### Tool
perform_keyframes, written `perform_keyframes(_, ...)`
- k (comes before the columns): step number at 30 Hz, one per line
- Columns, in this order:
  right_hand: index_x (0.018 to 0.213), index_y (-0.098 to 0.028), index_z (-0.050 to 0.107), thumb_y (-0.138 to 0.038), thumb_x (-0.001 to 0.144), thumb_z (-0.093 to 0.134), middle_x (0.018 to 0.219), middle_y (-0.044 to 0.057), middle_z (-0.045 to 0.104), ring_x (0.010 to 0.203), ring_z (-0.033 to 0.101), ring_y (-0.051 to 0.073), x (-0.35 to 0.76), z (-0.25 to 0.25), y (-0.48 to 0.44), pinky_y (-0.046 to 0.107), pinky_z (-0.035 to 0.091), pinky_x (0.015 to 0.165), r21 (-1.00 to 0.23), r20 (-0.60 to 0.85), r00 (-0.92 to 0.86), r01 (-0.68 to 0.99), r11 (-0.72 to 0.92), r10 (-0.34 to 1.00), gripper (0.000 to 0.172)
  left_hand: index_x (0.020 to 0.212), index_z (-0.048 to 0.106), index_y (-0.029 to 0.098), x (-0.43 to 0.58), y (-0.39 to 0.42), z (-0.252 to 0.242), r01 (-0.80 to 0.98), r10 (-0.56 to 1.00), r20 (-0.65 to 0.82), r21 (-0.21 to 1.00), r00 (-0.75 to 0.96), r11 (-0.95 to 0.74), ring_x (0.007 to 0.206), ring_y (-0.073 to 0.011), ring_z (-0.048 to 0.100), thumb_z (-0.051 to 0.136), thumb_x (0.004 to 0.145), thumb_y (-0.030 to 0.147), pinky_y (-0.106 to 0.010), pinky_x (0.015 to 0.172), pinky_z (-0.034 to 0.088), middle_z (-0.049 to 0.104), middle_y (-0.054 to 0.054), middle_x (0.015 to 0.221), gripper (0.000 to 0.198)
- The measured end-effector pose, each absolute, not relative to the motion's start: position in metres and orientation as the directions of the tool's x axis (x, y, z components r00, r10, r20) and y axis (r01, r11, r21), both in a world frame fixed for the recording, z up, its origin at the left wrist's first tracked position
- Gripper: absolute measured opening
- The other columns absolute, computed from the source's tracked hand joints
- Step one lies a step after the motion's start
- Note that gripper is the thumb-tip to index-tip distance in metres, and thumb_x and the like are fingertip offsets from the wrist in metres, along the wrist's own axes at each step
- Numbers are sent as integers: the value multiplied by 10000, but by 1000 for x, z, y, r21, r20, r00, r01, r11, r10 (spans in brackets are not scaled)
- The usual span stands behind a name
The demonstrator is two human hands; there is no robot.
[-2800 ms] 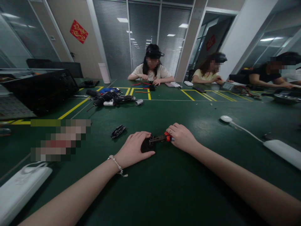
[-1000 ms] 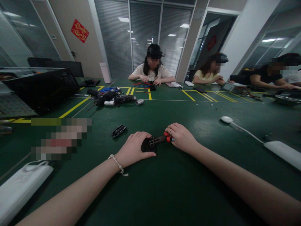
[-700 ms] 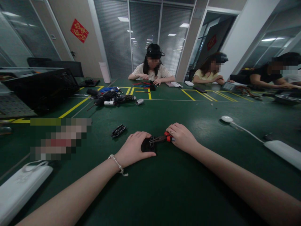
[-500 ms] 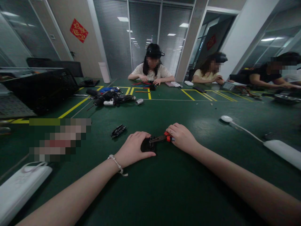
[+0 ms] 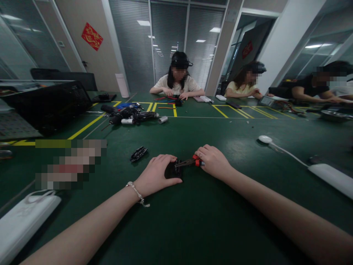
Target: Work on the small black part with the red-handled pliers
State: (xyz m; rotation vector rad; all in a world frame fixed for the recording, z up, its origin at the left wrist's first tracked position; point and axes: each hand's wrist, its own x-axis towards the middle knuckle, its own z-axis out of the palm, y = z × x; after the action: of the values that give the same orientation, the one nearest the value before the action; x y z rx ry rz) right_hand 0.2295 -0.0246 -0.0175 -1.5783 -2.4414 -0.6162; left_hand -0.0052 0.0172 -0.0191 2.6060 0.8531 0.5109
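On the green table, my left hand [image 5: 157, 173] grips a small black part [image 5: 173, 171], thumb along its near side and fingers over its far side. My right hand [image 5: 213, 162] is closed around the red handles of long-nose pliers [image 5: 189, 162]. The tips of the pliers reach onto the top of the black part; whether the jaws pinch anything is too small to tell. Another black piece [image 5: 138, 154], narrow with a ribbed look, lies apart on the table beyond my left hand.
A power strip [image 5: 30, 221] lies at the near left, and a white adapter with a cable [image 5: 332, 178] at the right. Tangled tools and small cylinders [image 5: 132, 115] sit farther back. A black case [image 5: 52, 106] stands at the left. Several people [image 5: 178, 79] work across the table.
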Motion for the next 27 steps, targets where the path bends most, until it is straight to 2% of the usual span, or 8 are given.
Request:
perform_keyframes(6, 909, -135, 558, -145, 666, 525, 863, 72, 562, 768, 441, 187, 228, -17, -25, 290, 345, 656, 259, 346, -423, 901, 348, 837, 245, 1122, 426, 232, -6, 17, -19, 488, 612, 233, 422, 756, -764, 1100, -253, 408, 547, 673, 584, -413, 904, 329, 453, -41, 1215, 584)
perform_keyframes(12, 892, -137, 556, -156, 654, 545, 852, 66, 556, 766, 436, 185, 228, -17, -26, 287, 341, 656, 250, 356, -411, 907, 338, 839, 239, 1102, 444, 231, -6, 18, -21, 488, 614, 226, 430, 756, -760, 1061, -256, 439, 548, 671, 586, -407, 880, 344, 503, -46, 1138, 568)
perform_keyframes(21, 918, -134, 548, -148, 648, 537, 884, 78, 546, 813, 431, 194, 231, -21, -23, 304, 342, 708, 216, 385, -428, 903, 371, 818, 270, 1095, 439, 229, -5, 17, -21, 492, 615, 229, 422, 755, -761, 1046, -249, 443, 556, 672, 579, -398, 877, 342, 507, -44, 1119, 562)
perform_keyframes(27, 915, -139, 548, -146, 651, 541, 883, 72, 549, 809, 434, 190, 232, -22, -23, 298, 345, 693, 205, 380, -421, 906, 370, 824, 265, 1104, 435, 230, -5, 17, -20, 491, 615, 224, 426, 757, -760, 1059, -249, 432, 553, 673, 581, -403, 886, 333, 501, -44, 1128, 567)
